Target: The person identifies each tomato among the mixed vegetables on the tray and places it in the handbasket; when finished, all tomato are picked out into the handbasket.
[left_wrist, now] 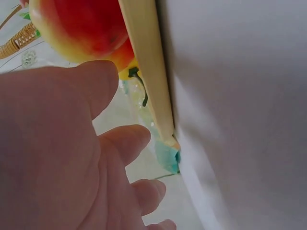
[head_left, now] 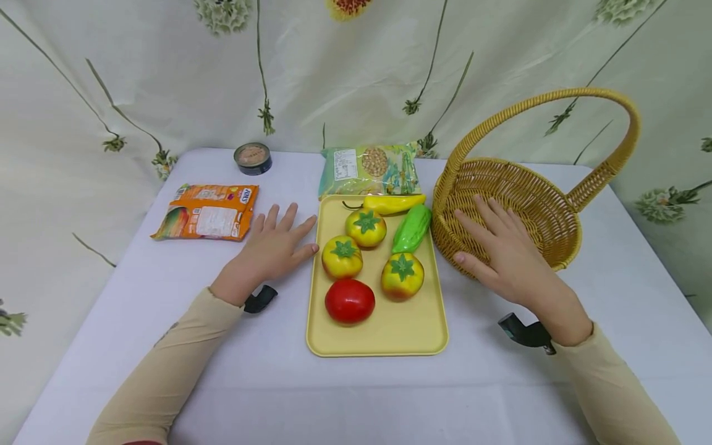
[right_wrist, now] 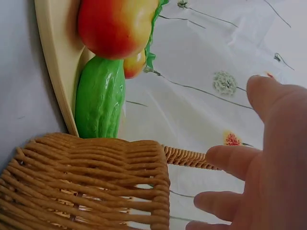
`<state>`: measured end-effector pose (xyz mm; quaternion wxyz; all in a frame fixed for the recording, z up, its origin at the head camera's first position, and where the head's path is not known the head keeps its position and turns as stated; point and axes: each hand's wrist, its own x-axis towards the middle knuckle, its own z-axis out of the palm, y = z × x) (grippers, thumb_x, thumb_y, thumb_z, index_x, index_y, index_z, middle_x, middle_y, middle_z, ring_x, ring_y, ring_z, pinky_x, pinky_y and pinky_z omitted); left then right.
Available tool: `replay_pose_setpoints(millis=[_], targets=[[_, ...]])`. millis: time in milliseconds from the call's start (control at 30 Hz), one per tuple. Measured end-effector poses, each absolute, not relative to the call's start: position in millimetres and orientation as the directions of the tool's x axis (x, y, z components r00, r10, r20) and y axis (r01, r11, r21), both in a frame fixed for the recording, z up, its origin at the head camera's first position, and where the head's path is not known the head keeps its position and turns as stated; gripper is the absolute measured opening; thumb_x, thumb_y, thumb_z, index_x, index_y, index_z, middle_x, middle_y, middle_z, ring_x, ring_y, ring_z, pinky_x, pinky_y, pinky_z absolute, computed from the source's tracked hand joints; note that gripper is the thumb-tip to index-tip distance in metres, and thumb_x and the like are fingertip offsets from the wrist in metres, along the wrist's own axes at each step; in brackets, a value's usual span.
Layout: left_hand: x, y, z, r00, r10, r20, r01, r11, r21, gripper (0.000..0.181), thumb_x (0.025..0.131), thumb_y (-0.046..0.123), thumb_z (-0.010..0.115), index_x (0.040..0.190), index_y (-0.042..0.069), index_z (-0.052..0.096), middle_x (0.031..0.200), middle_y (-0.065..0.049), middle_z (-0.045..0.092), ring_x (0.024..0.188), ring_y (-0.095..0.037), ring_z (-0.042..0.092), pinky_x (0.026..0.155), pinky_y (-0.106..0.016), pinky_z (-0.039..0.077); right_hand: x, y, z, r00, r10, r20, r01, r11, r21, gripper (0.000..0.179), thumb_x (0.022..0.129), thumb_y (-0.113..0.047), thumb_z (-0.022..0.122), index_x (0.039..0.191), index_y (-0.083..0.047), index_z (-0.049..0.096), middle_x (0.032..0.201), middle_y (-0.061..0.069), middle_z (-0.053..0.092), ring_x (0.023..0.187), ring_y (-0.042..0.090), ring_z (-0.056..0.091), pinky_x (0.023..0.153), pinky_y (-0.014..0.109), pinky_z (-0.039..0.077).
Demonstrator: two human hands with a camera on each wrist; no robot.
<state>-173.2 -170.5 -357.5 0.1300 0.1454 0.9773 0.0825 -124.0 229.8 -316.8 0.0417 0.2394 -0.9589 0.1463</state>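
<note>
My left hand (head_left: 276, 246), fingers spread, is just left of the yellow tray (head_left: 384, 342) and holds nothing. Over the near-left rim of the wicker basket (head_left: 547, 204) is my right hand (head_left: 508, 256), its fingers extended and holding nothing. On the tray are a red tomato-like piece (head_left: 350, 301), several yellow-orange fruits with green leafy tops (head_left: 402, 276), a green ridged vegetable (head_left: 412, 228) and a long yellow pepper (head_left: 394, 204). The right wrist view shows the green vegetable (right_wrist: 100, 98) beyond the basket wall (right_wrist: 86, 177).
An orange snack bag (head_left: 207, 212) lies at the left, with a small round can (head_left: 253, 159) behind it. Behind the tray is a green-and-clear bag of beans or grains (head_left: 369, 171). The basket's tall handle (head_left: 589, 93) arches up at the right. Flower-printed cloth hangs at the back.
</note>
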Motion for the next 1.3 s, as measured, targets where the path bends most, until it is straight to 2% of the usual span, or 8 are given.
replay_pose_setpoints(millis=[133, 267, 500, 667, 867, 1133, 1300], targets=[[-174, -169, -360, -0.922, 0.308, -0.233, 0.264, 0.943, 0.2, 0.068, 0.104, 0.048, 0.048, 0.162, 0.02, 0.029, 0.171, -0.024, 0.008, 0.155, -0.056, -0.001, 0.123, -0.072, 0.001, -122, 226, -319, -0.845, -0.496, 0.2, -0.534, 0.806, -0.255, 0.066, 0.102, -0.048, 0.056, 0.156, -0.013, 0.042, 0.167, 0.025, 0.025, 0.154, 0.051, 0.019, 0.124, 0.068, 0.014], [-175, -168, -365, -0.919, 0.312, -0.243, 0.267, 0.942, 0.202, 0.068, 0.104, 0.048, 0.047, 0.163, 0.021, 0.028, 0.171, -0.024, 0.007, 0.155, -0.056, -0.001, 0.123, -0.072, 0.0, -119, 220, -323, -0.822, -0.534, 0.2, -0.569, 0.786, -0.241, 0.066, 0.101, -0.047, 0.057, 0.156, -0.013, 0.043, 0.167, 0.024, 0.027, 0.155, 0.05, 0.02, 0.124, 0.067, 0.016], [-176, -167, -369, -0.914, 0.322, -0.246, 0.274, 0.938, 0.211, 0.068, 0.104, 0.048, 0.047, 0.163, 0.022, 0.026, 0.171, -0.023, 0.007, 0.155, -0.055, -0.002, 0.123, -0.071, -0.001, -117, 211, -331, -0.781, -0.59, 0.203, -0.624, 0.744, -0.239, 0.067, 0.096, -0.037, 0.068, 0.154, -0.011, 0.046, 0.166, 0.021, 0.03, 0.155, 0.047, 0.022, 0.124, 0.063, 0.021], [-175, -167, -370, -0.907, 0.347, -0.239, 0.294, 0.927, 0.231, 0.066, 0.105, 0.045, 0.048, 0.163, 0.022, 0.027, 0.172, -0.02, 0.007, 0.155, -0.054, -0.002, 0.124, -0.07, 0.0, -116, 208, -333, -0.772, -0.605, 0.195, -0.636, 0.731, -0.247, 0.066, 0.1, -0.046, 0.061, 0.153, -0.011, 0.047, 0.166, 0.02, 0.031, 0.154, 0.047, 0.025, 0.124, 0.062, 0.023], [-177, -169, -371, -0.884, 0.421, -0.202, 0.355, 0.887, 0.296, 0.062, 0.104, 0.04, 0.05, 0.161, 0.022, 0.033, 0.174, -0.01, 0.011, 0.157, -0.05, -0.001, 0.125, -0.069, 0.004, -113, 202, -337, -0.763, -0.621, 0.18, -0.645, 0.716, -0.266, 0.064, 0.098, -0.045, 0.064, 0.151, -0.012, 0.05, 0.165, 0.021, 0.033, 0.154, 0.044, 0.027, 0.124, 0.062, 0.024], [-183, -175, -378, -0.858, 0.48, -0.185, 0.39, 0.841, 0.376, 0.061, 0.103, 0.042, 0.051, 0.16, 0.023, 0.036, 0.173, -0.005, 0.014, 0.159, -0.046, 0.001, 0.126, -0.067, 0.008, -112, 197, -342, -0.73, -0.655, 0.194, -0.682, 0.681, -0.269, 0.066, 0.097, -0.045, 0.065, 0.151, -0.012, 0.05, 0.163, 0.023, 0.035, 0.152, 0.043, 0.032, 0.122, 0.062, 0.029], [-186, -178, -382, -0.849, 0.497, -0.177, 0.392, 0.819, 0.419, 0.062, 0.102, 0.042, 0.054, 0.159, 0.024, 0.038, 0.173, -0.003, 0.015, 0.159, -0.047, 0.003, 0.125, -0.067, 0.011, -113, 194, -347, -0.7, -0.681, 0.215, -0.713, 0.649, -0.265, 0.065, 0.098, -0.048, 0.064, 0.15, -0.011, 0.052, 0.162, 0.023, 0.038, 0.147, 0.042, 0.041, 0.117, 0.06, 0.038]])
